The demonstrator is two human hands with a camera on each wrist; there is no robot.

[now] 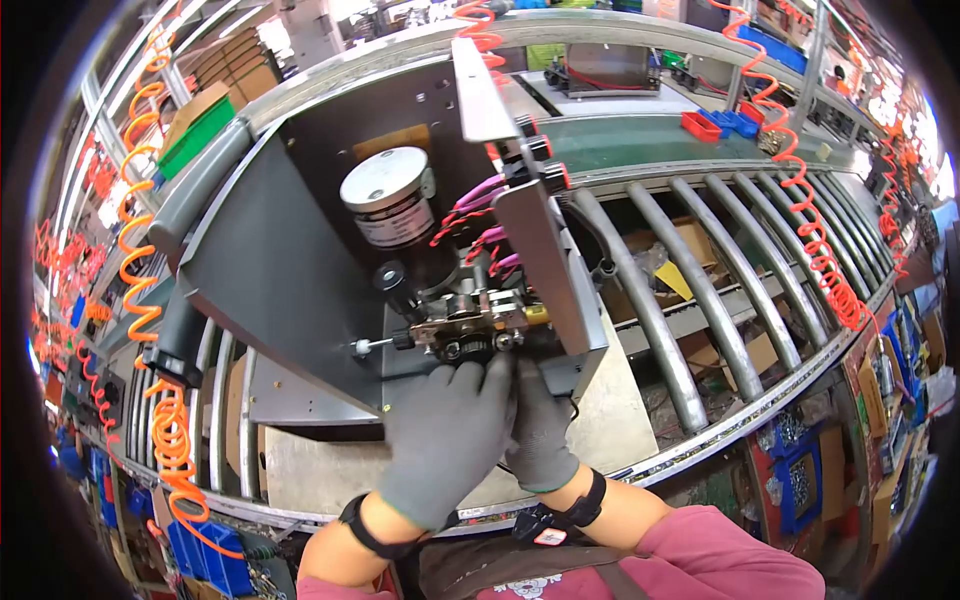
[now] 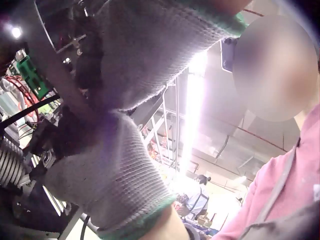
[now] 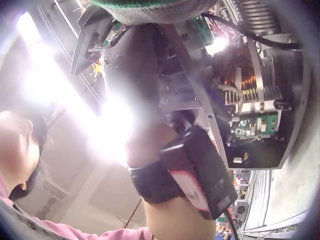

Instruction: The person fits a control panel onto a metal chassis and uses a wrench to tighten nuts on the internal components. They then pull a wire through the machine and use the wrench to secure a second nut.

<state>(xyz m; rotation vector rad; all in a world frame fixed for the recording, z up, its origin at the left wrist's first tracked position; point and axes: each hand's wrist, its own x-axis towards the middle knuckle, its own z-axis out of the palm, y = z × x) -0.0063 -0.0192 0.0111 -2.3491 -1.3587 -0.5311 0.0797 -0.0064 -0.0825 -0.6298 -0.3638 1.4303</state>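
An open grey machine chassis lies tilted on a roller conveyor. Its round silver motor sits above a small metal feed mechanism with gears and pink wires. Both my hands wear grey gloves and are pressed side by side just below that mechanism. My left hand reaches up to its lower edge, and my right hand sits close against it, partly behind. Their fingertips are hidden, so any grip is unclear. In the left wrist view, glove fabric fills the frame beside a green connector.
A knobbed front panel rises right of the mechanism. A bare metal plate lies under the chassis. Orange coiled hoses hang left and right. Blue bins sit low left. A circuit board shows inside.
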